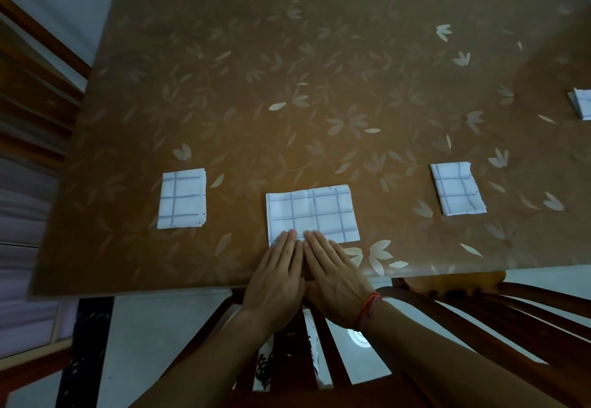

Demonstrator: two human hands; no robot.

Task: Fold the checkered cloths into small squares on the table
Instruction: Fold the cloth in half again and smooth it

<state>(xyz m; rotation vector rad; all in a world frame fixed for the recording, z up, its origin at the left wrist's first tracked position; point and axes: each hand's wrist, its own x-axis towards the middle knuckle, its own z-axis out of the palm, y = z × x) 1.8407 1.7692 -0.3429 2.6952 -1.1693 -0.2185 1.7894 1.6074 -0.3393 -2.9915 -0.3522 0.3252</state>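
my left hand [277,275] and right hand [334,275] lie flat side by side, fingers straight, pressing the near edge of the middle checkered cloth [315,214] by the table's [319,56] front edge. it is a rectangle, so i judge one more fold is due. the left folded square [182,198] and the right folded square [457,188] look done. farther right, an edge cloth [582,104] is cut off. no container shows.

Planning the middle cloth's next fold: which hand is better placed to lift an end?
Probably the left hand: its fingertips lie at the middle cloth's near left corner; the right hand rests mid-edge.
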